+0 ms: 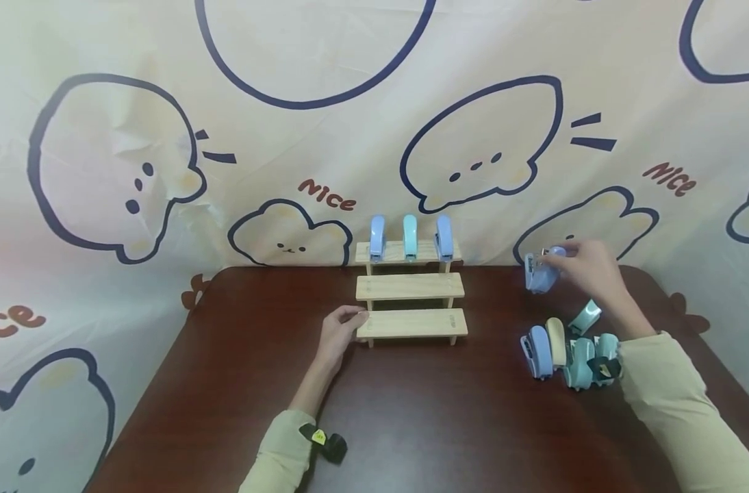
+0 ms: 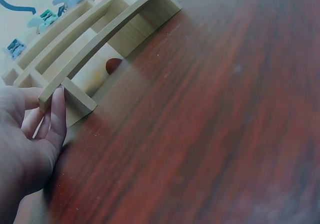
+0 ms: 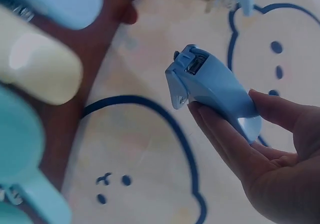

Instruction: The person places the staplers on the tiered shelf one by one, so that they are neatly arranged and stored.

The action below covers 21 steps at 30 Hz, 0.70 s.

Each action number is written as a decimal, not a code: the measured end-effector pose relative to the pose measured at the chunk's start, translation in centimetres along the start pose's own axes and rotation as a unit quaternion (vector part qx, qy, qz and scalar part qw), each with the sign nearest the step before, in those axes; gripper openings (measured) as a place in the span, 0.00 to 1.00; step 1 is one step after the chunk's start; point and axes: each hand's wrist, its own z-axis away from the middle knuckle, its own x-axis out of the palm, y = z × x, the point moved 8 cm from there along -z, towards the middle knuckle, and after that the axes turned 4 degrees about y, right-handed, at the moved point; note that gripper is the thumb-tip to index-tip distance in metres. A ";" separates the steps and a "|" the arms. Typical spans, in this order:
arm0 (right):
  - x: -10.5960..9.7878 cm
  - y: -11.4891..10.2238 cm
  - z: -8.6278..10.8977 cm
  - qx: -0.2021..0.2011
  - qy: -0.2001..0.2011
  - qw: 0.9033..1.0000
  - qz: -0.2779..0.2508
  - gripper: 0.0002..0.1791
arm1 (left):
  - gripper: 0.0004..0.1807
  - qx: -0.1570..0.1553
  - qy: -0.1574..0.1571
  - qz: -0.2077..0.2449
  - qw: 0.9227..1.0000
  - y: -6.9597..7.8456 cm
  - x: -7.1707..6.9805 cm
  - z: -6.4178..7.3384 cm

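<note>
My right hand (image 1: 593,270) holds a small blue stapler (image 1: 541,270) above the back right of the table. In the right wrist view, the thumb and fingers grip one end of this stapler (image 3: 215,86), and its slotted metal end points away from the palm. My left hand (image 1: 337,335) pinches the left end of the bottom step of a three-tier wooden display rack (image 1: 411,323). On the top step stand two blue staplers, one at the left (image 1: 377,237) and one at the right (image 1: 444,237), with a teal stapler (image 1: 410,237) between them.
By the right forearm, several staplers stand close together: a blue one (image 1: 539,352), a cream one (image 1: 556,341) and teal ones (image 1: 579,363). Behind them another teal stapler (image 1: 585,317) lies at an angle. A patterned cloth (image 1: 325,150) hangs behind the brown table (image 1: 239,383).
</note>
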 end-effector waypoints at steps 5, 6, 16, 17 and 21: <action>0.1 -2.1 0.6 -0.018 0.005 1.000 -0.017 0.29 | 0.14 0.002 -0.001 0.000 1.000 -0.2 -0.1 0.1; 0.2 -2.5 0.7 -0.018 0.005 1.000 -0.022 0.29 | 0.15 0.002 -0.002 0.000 1.000 -0.2 0.0 0.1; 1.5 -6.4 1.3 -0.030 -0.011 0.999 -0.029 0.26 | 0.14 0.002 0.003 0.001 1.000 -0.2 0.0 0.3; 1.8 -6.7 1.3 -0.032 -0.016 0.999 -0.030 0.26 | 0.14 0.001 0.004 0.000 1.000 -0.1 0.0 0.3; 2.9 -7.4 1.2 -0.039 -0.029 0.998 -0.035 0.26 | 0.14 0.003 -0.002 0.001 1.000 0.0 0.2 0.3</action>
